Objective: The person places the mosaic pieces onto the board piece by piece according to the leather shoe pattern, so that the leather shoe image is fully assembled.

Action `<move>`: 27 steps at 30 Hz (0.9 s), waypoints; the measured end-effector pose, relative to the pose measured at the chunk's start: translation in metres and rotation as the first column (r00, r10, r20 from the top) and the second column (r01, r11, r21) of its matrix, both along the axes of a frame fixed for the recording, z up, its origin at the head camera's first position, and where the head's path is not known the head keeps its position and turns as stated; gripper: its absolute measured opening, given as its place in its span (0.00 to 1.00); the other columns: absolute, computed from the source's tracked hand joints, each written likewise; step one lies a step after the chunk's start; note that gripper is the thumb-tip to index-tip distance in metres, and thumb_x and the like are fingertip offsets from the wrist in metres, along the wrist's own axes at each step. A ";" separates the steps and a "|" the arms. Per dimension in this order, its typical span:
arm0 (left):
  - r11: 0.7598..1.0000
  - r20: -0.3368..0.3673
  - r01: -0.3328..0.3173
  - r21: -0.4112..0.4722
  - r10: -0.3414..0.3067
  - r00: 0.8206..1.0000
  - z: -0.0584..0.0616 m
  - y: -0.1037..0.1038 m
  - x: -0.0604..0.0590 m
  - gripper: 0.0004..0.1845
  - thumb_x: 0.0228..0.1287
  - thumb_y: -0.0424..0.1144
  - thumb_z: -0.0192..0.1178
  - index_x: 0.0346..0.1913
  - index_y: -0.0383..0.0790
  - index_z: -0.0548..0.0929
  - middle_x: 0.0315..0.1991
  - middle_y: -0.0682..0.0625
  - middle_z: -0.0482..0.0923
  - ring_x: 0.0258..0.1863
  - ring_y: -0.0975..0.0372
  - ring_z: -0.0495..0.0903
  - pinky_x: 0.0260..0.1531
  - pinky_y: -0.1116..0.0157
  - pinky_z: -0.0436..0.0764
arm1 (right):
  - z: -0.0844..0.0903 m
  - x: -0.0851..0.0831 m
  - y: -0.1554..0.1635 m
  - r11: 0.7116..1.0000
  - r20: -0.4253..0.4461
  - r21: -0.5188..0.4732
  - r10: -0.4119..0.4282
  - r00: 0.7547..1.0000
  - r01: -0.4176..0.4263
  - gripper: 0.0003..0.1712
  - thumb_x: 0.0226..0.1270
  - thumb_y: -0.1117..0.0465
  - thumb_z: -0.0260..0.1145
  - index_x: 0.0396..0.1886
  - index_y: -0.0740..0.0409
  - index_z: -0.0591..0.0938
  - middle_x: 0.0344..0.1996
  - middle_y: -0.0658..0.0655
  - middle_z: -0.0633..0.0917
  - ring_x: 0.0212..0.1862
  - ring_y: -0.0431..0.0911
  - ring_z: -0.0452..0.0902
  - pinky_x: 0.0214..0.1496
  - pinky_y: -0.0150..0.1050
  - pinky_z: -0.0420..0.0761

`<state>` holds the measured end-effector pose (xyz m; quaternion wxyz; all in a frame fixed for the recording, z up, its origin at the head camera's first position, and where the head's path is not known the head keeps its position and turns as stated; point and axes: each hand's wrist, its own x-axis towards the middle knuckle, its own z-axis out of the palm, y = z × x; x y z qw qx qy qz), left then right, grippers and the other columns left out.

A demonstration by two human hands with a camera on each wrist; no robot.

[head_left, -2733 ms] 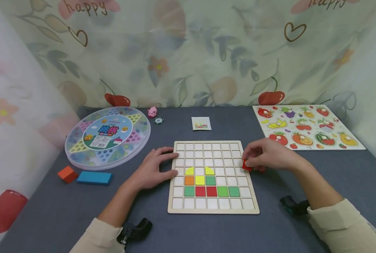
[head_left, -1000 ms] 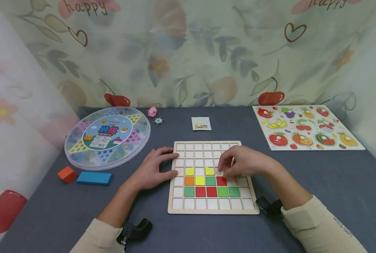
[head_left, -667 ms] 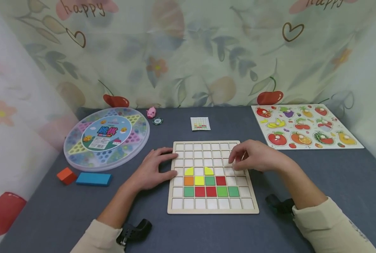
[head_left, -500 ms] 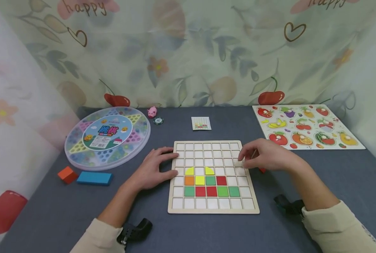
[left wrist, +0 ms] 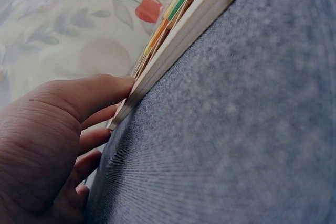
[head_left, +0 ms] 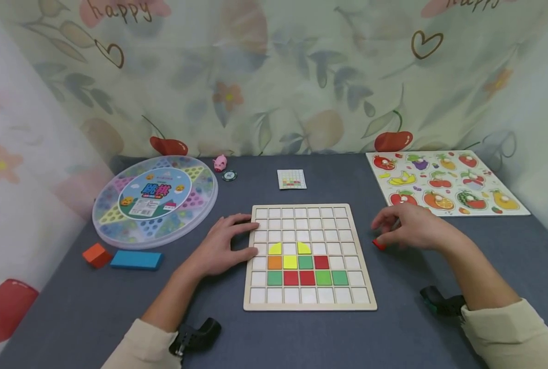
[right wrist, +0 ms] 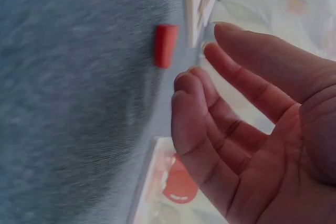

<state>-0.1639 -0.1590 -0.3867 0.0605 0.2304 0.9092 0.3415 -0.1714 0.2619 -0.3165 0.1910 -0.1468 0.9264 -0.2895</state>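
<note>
A wooden grid board (head_left: 310,307) lies in the middle of the table in the head view, with white squares and several coloured tiles set in its lower rows. Two yellow quarter-round tiles sit above a row of orange, yellow, green and red tile (head_left: 321,262). My left hand (head_left: 220,248) rests at the board's left edge, its thumb and fingers extended to the rim. To the right of the board, my right hand (head_left: 409,225) is over the table with relaxed, bent fingers. A small red block (right wrist: 165,45) lies near its fingertips, apart from them in the right wrist view.
On the left are a round Chinese checkers box (head_left: 205,205), an orange block (head_left: 97,255) and a blue block (head_left: 137,260). A pink pig (head_left: 220,163), a chip (head_left: 229,176) and a pattern card (head_left: 291,179) stand behind. The fruit puzzle board (head_left: 449,184) is at back right.
My right hand brought a red tile into the row beside the green one and let it go. It then moved right, off the board, toward another red block. The left hand stayed put.
</note>
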 end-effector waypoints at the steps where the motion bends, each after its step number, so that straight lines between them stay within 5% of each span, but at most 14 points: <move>1: 1.000 0.003 -0.002 0.001 0.002 1.000 0.000 0.000 0.000 0.32 0.67 0.48 0.68 0.72 0.45 0.77 0.76 0.41 0.65 0.77 0.43 0.59 0.80 0.37 0.43 | -0.002 0.000 0.001 1.000 0.010 0.006 -0.006 1.000 0.006 0.18 0.63 0.58 0.77 0.49 0.61 0.85 0.31 0.52 0.82 0.32 0.45 0.78 0.32 0.40 0.83; 7: 1.000 0.009 -0.009 -0.002 0.009 1.000 0.001 0.001 0.000 0.32 0.66 0.47 0.69 0.72 0.46 0.77 0.77 0.42 0.65 0.78 0.44 0.59 0.80 0.38 0.42 | -0.012 -0.002 0.004 0.999 0.054 0.029 -0.025 0.998 0.023 0.20 0.63 0.59 0.76 0.51 0.64 0.83 0.32 0.52 0.82 0.32 0.44 0.77 0.33 0.40 0.82; 19: 1.000 0.015 -0.009 0.002 0.009 1.000 0.001 0.000 0.000 0.32 0.66 0.47 0.69 0.72 0.46 0.77 0.77 0.42 0.64 0.78 0.44 0.58 0.80 0.38 0.42 | -0.016 0.001 -0.008 0.997 -0.027 0.073 0.002 1.000 -0.001 0.12 0.61 0.65 0.75 0.40 0.60 0.81 0.28 0.53 0.80 0.28 0.44 0.76 0.31 0.40 0.79; 27: 1.000 0.005 -0.001 0.000 0.001 1.000 0.001 0.000 -0.001 0.32 0.67 0.47 0.68 0.72 0.46 0.77 0.76 0.41 0.65 0.77 0.44 0.60 0.80 0.37 0.43 | -0.016 0.001 -0.013 0.998 -0.035 -0.013 -0.067 0.997 0.067 0.14 0.62 0.62 0.77 0.44 0.62 0.83 0.31 0.53 0.84 0.30 0.45 0.78 0.32 0.39 0.81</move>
